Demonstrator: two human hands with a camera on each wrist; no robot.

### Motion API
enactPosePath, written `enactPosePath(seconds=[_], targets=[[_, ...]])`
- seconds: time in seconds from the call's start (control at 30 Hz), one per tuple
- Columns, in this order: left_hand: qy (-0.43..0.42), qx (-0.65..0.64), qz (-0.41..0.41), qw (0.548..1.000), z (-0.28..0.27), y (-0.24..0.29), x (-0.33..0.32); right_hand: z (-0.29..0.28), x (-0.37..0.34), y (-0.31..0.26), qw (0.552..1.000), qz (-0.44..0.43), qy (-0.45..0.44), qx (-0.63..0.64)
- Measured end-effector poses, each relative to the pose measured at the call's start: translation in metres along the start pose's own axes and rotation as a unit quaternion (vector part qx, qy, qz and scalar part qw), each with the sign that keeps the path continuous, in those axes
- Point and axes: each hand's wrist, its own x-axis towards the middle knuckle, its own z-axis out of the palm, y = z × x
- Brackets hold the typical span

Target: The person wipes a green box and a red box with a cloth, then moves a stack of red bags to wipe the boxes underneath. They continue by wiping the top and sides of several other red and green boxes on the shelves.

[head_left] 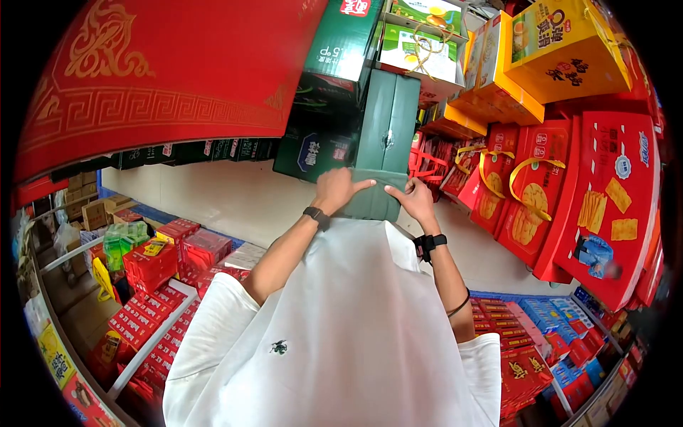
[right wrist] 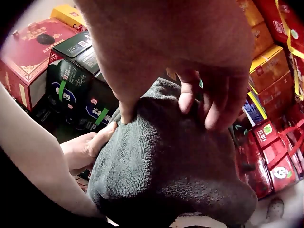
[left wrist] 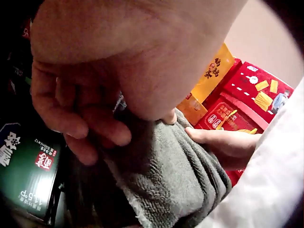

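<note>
A grey-green towel [head_left: 370,203] with a fuzzy pile hangs between the two hands in front of the white shirt. My left hand [head_left: 333,189] pinches its top edge, thumb pointing inward. On the other side my right hand [head_left: 418,201] pinches the same edge, the two thumbs close together. Up close in the left wrist view, the towel [left wrist: 171,175] drops in loose folds below the curled fingers [left wrist: 109,128]. From the right wrist, the towel [right wrist: 156,161] shows draped under the right hand. Just beyond it, a dark green carton [head_left: 388,128] overlaps the towel in the head view.
Dark green cartons [head_left: 306,153] are stacked ahead, beside a large red box [head_left: 178,64] at left. Yellow gift boxes [head_left: 562,57] and red gift boxes [head_left: 533,192] fill the right. Shelves of red packages [head_left: 146,313] stand behind the person on a pale floor [head_left: 206,192].
</note>
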Motion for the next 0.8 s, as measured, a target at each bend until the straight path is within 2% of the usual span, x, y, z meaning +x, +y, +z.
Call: enactPosePath(seconds=[0.53, 0.8], targets=[[-0.016, -0.003, -0.017, 1.0, -0.009, 0.001, 0.037, -0.015, 0.04, -0.012, 1.0, 0.006, -0.012, -0.008], [-0.016, -0.004, -0.027, 0.999, -0.013, 0.003, 0.039, -0.023, 0.045, -0.021, 0.998, 0.035, -0.033, -0.051]])
